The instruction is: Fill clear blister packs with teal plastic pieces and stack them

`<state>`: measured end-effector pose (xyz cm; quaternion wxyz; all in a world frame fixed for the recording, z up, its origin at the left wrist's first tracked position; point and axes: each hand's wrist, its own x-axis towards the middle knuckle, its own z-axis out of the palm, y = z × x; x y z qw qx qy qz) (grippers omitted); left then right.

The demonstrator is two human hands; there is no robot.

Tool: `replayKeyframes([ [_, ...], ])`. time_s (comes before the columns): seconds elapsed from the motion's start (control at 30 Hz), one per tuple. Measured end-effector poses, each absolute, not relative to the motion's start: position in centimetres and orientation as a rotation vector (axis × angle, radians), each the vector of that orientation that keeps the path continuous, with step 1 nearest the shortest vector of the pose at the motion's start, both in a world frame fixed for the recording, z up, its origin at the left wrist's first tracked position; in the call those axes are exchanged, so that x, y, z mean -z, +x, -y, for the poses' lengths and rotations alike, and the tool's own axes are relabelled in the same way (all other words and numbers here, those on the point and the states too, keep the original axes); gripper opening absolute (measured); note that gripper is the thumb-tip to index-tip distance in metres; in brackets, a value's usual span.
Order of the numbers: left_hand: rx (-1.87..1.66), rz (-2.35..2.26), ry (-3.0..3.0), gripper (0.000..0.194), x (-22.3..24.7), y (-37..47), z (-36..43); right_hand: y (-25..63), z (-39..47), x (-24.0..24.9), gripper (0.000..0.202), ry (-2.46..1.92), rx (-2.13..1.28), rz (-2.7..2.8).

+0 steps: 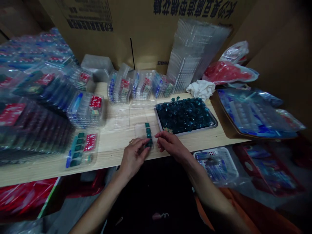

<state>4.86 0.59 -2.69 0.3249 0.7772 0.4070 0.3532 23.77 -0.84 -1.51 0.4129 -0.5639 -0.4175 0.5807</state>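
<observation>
A clear plastic tray [140, 130] lies on the wooden table in front of me, with a column of several dark teal translucent pieces [147, 130] along its right part. My left hand [135, 154] is at the tray's near end, thumb and fingers closed around the lowest teal piece. Just right of the tray, my right hand [169, 143] hovers with loosely bent fingers apart, and nothing shows in them. Beyond it a shallow metal pan [186, 132] holds a heap of the same teal pieces.
A filled clear tray [94, 156] with a red packet lies at left, beside blurred stacks of filled trays [36, 126]. Empty trays [186, 48] stand in a tall stack behind. A cardboard box [224, 125] sits right; a white basket [230, 154] is below the table edge.
</observation>
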Motion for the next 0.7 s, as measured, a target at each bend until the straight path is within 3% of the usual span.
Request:
replayKeyframes([
  [0.17, -0.984, -0.955, 2.161, 0.016, 4.7, 5.5, 0.1, 23.3, 1.5, 3.1, 0.02, -1.485, -1.412, 1.077],
  [0.53, -1.024, -1.01, 2.541, 0.029, 5.4, 4.9, 1.7, 23.3, 1.7, 3.7, 0.024, -1.526, -1.32, 1.264],
  [0.7, -0.93, -1.219, 2.476, 0.033, 4.0, 3.4, 3.5, 23.4, 2.4, 4.3, 0.031, -1.653, -0.979, 1.447],
])
